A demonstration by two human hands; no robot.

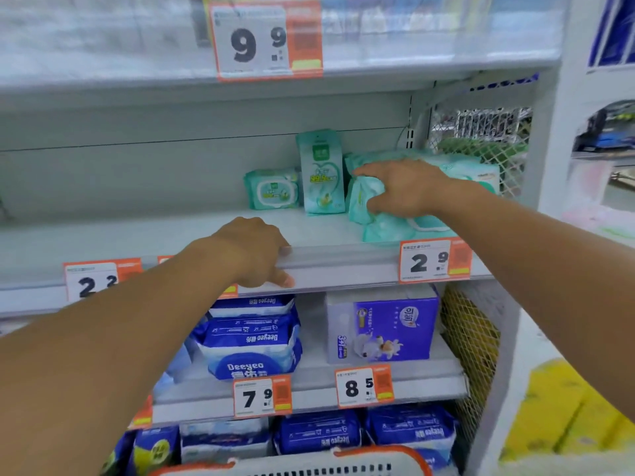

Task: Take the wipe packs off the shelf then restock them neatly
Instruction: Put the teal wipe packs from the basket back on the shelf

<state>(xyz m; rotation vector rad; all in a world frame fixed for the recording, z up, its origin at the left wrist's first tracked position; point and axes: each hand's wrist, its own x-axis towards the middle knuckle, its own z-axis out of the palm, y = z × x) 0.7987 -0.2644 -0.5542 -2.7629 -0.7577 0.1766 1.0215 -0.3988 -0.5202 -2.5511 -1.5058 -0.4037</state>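
Observation:
Teal wipe packs sit at the right end of the middle shelf. One tall pack stands upright, and a small pack stands on its edge to its left. A loose pile of packs lies at the far right. My right hand reaches into that pile, its fingers spread and curled round a crumpled teal pack. My left hand rests on the shelf's front edge, thumb under the rail, holding no pack.
Blue Deeyeo packs and a purple box fill the shelf below. Orange price tags hang on the rails. An orange-rimmed basket is at the bottom edge. Wire mesh closes the right side.

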